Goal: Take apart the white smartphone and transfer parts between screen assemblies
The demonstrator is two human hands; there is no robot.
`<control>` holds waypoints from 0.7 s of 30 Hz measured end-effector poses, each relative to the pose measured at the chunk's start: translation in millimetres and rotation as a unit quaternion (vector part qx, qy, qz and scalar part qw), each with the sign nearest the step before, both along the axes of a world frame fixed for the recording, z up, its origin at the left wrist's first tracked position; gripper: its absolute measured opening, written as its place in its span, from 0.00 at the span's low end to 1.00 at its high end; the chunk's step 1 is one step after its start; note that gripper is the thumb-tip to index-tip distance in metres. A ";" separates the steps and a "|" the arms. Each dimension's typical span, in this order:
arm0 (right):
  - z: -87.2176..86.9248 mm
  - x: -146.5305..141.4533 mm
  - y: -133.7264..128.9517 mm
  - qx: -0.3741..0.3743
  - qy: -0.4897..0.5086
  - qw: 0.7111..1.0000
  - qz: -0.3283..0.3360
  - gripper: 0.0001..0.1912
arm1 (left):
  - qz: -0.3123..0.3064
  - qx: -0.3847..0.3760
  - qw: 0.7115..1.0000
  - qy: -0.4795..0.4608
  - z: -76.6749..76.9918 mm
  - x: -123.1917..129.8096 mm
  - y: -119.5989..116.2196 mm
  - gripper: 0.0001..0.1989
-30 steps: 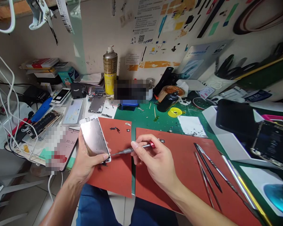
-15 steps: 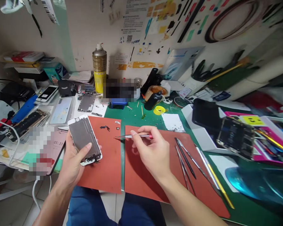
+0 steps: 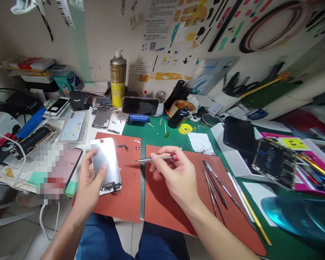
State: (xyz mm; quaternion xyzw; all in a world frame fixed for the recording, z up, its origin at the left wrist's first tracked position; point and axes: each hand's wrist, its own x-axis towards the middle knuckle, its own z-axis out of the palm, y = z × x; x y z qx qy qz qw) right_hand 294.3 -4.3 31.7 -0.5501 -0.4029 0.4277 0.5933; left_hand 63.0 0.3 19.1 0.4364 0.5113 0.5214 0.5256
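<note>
My left hand (image 3: 91, 182) grips a white-framed phone screen assembly (image 3: 109, 169) by its left side, thumb across its metal-backed face, which now catches bright glare. A dark flex cable sticks out at its lower end. In my right hand (image 3: 176, 171) a thin precision screwdriver (image 3: 146, 159) with a red end lies pinched between thumb and fingers, its tip pointing left above the red mat (image 3: 130, 195). Small dark flex parts (image 3: 123, 147) and a tiny square piece (image 3: 137, 148) rest on the mat beyond the screen assembly.
Tweezers (image 3: 211, 193) and other slim tools lie on the right-hand red mat (image 3: 165, 202). A phone (image 3: 73, 162) sits at left; another phone (image 3: 141, 105) stands on a blue holder (image 3: 138, 118). At right are a white box (image 3: 219, 133) and an opened phone (image 3: 274, 162).
My left hand has moved right and tilted the screen assembly, so its back turns from grey to glaring bright. My right hand still holds the screwdriver in nearly the same pose.
</note>
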 end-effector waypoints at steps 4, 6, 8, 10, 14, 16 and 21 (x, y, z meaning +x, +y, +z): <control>-2.9 -0.9 -2.2 0.017 0.095 0.991 0.089 0.15 | -0.058 -0.007 0.990 0.125 -0.6 -3.7 -1.5 0.14; -5.3 -2.3 -3.2 0.004 0.121 0.985 0.121 0.15 | -0.065 -0.004 0.987 0.144 0.1 -4.1 -2.1 0.14; -6.8 -4.2 -4.1 -0.006 0.131 0.982 0.139 0.15 | -0.067 0.002 0.986 0.150 0.6 -3.5 -2.5 0.13; -6.9 -6.1 -4.7 -0.002 0.131 0.980 0.149 0.13 | -0.069 0.005 0.986 0.150 0.7 -2.6 -2.9 0.12; -5.5 -8.0 -5.3 0.002 0.120 0.981 0.153 0.13 | -0.069 0.005 0.987 0.145 0.1 -2.1 -4.0 0.11; -5.3 -7.8 -5.4 0.002 0.115 0.982 0.152 0.13 | -0.070 0.008 0.987 0.147 -0.4 -2.7 -4.4 0.11; -6.9 -7.4 -5.7 0.002 0.106 0.982 0.155 0.13 | -0.072 0.015 0.986 0.149 -1.5 -3.8 -4.4 0.09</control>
